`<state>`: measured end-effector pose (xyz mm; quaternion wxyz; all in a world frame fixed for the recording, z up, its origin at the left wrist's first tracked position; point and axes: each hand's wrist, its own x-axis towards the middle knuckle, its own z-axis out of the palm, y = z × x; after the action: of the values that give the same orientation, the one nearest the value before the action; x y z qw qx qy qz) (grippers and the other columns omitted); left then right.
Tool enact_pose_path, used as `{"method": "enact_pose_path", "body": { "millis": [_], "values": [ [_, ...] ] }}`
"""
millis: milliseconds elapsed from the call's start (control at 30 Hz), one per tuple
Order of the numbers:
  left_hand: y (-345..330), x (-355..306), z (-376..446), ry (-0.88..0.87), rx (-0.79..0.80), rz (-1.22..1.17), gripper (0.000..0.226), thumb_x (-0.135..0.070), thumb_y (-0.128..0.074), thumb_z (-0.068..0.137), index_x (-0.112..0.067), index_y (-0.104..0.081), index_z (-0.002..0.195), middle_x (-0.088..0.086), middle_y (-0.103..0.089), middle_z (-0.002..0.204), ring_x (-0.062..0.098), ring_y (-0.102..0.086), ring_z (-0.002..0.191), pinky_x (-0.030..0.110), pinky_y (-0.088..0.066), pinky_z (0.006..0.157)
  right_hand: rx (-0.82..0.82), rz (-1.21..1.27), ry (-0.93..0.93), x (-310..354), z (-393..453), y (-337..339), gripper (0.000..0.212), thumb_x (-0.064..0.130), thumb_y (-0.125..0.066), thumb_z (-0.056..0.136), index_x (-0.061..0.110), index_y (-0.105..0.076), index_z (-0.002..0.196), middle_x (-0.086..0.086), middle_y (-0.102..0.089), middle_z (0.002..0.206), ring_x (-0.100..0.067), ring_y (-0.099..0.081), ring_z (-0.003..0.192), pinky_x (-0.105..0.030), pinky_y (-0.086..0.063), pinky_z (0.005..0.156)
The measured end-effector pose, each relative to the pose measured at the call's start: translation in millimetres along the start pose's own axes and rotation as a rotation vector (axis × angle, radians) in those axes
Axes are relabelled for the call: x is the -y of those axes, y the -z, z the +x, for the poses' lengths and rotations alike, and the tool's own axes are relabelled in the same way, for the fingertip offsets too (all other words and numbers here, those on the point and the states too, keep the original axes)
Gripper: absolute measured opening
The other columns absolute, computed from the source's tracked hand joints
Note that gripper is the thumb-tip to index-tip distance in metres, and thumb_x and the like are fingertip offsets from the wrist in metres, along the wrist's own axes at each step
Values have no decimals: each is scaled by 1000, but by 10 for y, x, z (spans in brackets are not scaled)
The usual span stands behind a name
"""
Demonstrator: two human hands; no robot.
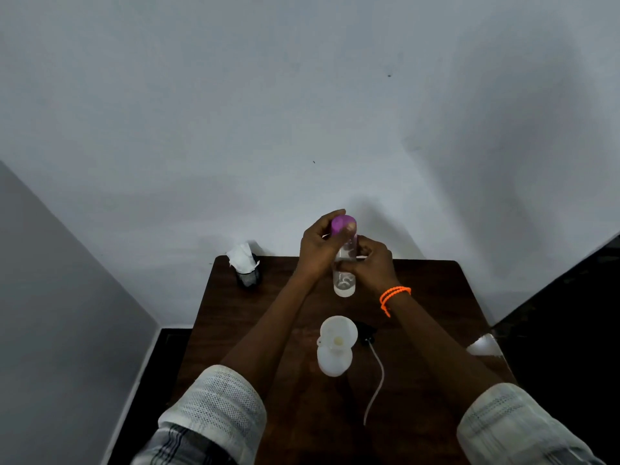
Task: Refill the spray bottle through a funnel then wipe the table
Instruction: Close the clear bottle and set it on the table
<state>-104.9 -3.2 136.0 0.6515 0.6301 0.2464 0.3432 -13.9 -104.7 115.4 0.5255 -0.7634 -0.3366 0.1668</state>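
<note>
A clear water bottle with a purple cap stands upright toward the back of the dark wooden table. My left hand grips the purple cap from the left. My right hand holds the bottle's body from the right. Nearer to me, a white funnel sits in the mouth of the white spray bottle. The black spray head with its white dip tube lies on the table just right of the spray bottle.
A dark mesh cup holding white tissue stands at the table's back left corner. A white crumpled piece lies at the right edge. The table backs onto a white wall; dark floor lies on both sides.
</note>
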Motion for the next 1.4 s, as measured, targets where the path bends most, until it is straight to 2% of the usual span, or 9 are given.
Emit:
{"method": "enact_pose_path", "body": {
  "millis": [200, 333, 567, 800, 900, 1033, 1133, 1300, 1400],
  "values": [
    [102, -14, 22, 13, -33, -115, 43, -13, -84, 82, -10, -67, 122, 2, -74, 109, 14, -72, 101, 24, -57, 84, -16, 18, -12, 8, 34, 10, 37, 13, -92, 59, 17, -76, 93, 4, -77, 87, -7, -71, 82, -17, -51, 72],
    [115, 42, 45, 26, 9, -166, 21, -13, -67, 97, -9, -73, 116, 9, -75, 116, 22, -70, 112, 38, -54, 101, -12, 19, -15, -18, 47, 20, 41, 14, -92, 58, 20, -77, 96, 5, -78, 88, -9, -72, 83, -24, -55, 77],
    [87, 20, 40, -7, 23, -34, 53, -19, -87, 80, -17, -64, 127, 1, -71, 117, 15, -71, 107, 25, -58, 88, -20, 48, -31, -22, 57, -21, 38, 15, -91, 57, 18, -76, 92, 2, -78, 86, -13, -74, 85, -34, -59, 81],
    [150, 92, 66, -32, -46, -48, 17, -16, -66, 98, -9, -72, 113, 5, -76, 112, 15, -70, 105, 36, -55, 95, -20, 61, -50, -52, 79, -3, 50, 28, -88, 50, 23, -77, 99, 5, -78, 91, -15, -74, 88, -42, -59, 87],
    [76, 30, 0, -35, -18, -61, 27, -25, -57, 104, -8, -73, 117, 5, -76, 114, 19, -70, 111, 31, -55, 96, -15, 49, -43, -39, 88, -49, 50, 27, -91, 51, 23, -77, 100, 6, -78, 91, -13, -73, 88, -37, -59, 85],
    [62, 39, 7, -30, 22, 85, 48, -46, -81, 81, -27, -69, 124, -3, -72, 121, 14, -68, 115, 36, -56, 99, -3, 51, -18, 12, 69, -99, 42, 14, -91, 58, 21, -78, 97, 4, -78, 87, -10, -73, 86, -28, -57, 80],
    [125, 52, 49, -28, 28, 77, 55, -32, -87, 78, -21, -65, 127, 0, -72, 120, 16, -70, 111, 31, -58, 93, -11, 63, -27, -7, 78, -104, 40, 15, -92, 58, 19, -77, 94, 3, -78, 87, -12, -73, 85, -25, -55, 76],
    [198, 100, 59, -7, -66, -9, 19, -18, -66, 99, -7, -70, 113, 5, -74, 108, 13, -69, 99, 32, -56, 90, -12, 99, -51, -46, 82, -104, 49, 21, -90, 53, 22, -77, 101, 4, -78, 93, -14, -74, 89, -35, -59, 83],
    [168, 76, 8, 17, -28, -92, 32, -30, -55, 105, -6, -74, 113, 11, -76, 112, 22, -70, 108, 41, -55, 100, -1, 111, -51, -39, 75, -128, 48, 12, -90, 57, 20, -77, 102, 3, -78, 93, -13, -74, 89, -32, -58, 83]
  ]
}}
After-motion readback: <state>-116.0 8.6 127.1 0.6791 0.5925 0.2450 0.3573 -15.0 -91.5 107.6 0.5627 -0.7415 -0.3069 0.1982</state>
